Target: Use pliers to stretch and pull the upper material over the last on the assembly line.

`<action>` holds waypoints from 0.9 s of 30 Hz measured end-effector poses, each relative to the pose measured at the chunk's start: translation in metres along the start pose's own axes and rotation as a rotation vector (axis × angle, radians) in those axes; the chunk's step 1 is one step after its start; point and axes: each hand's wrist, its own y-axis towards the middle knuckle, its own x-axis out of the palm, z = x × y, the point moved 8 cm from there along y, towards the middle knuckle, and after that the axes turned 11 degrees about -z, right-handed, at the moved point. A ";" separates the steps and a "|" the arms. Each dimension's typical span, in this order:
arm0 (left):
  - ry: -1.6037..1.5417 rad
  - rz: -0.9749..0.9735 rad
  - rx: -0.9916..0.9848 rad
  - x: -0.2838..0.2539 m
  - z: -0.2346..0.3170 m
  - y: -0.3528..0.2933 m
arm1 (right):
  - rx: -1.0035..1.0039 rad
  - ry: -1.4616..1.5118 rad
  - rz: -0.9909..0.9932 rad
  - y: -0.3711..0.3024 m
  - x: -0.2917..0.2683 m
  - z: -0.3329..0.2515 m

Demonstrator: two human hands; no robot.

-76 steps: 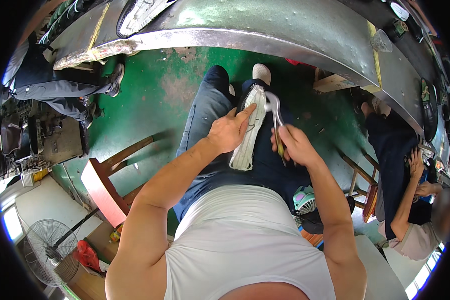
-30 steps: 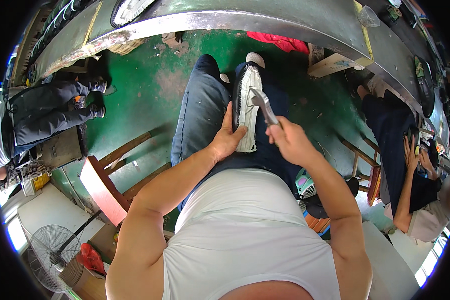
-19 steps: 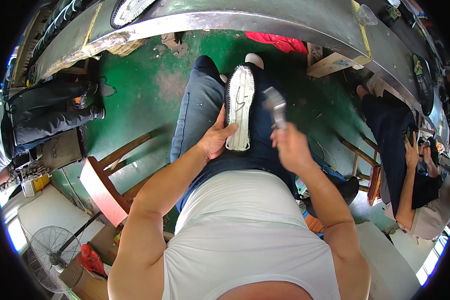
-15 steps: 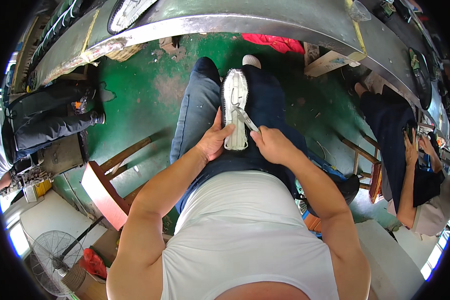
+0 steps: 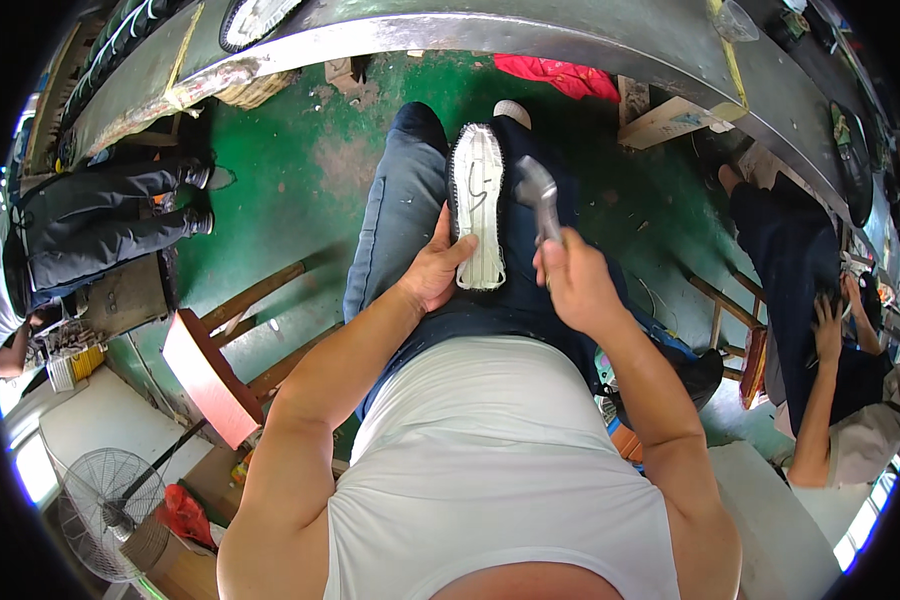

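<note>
A shoe (image 5: 478, 190) lies bottom up along my thighs, its pale underside facing me, with a dark stitched-looking edge and a dark curved mark in the middle. My left hand (image 5: 438, 264) grips its near end, thumb pressed on the pale underside and fingers under the side. Over my right thigh, my right hand (image 5: 578, 279) is closed round the handle of a metal hammer (image 5: 540, 188). The hammer's head is raised to the right of the shoe and apart from it, slightly blurred.
A metal-edged workbench (image 5: 390, 38) curves across the front, with another shoe bottom (image 5: 255, 20) on it. Wooden stools stand at left (image 5: 210, 380) and right (image 5: 755, 365). A fan (image 5: 115, 515) is at lower left. Co-workers sit on both sides. Red cloth (image 5: 560, 76) lies under the bench.
My right hand has lifted the hammer off the shoe's underside and swung it up to the right. My left hand keeps its hold; the shoe is turned slightly.
</note>
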 end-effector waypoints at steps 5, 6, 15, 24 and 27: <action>0.026 0.051 0.014 -0.011 0.009 0.003 | 0.067 0.400 -0.238 0.025 0.016 0.039; -0.054 -0.012 0.023 -0.006 0.015 -0.001 | 0.026 0.335 -0.168 0.023 0.005 0.035; 0.004 -0.223 0.342 0.091 0.089 -0.029 | -0.429 0.913 0.033 0.023 -0.033 -0.061; 0.294 -0.331 0.360 0.112 0.157 0.011 | -0.408 0.309 0.474 0.015 -0.123 -0.113; 0.101 -0.343 0.449 0.141 0.203 0.025 | -0.612 0.322 0.606 -0.013 -0.167 -0.140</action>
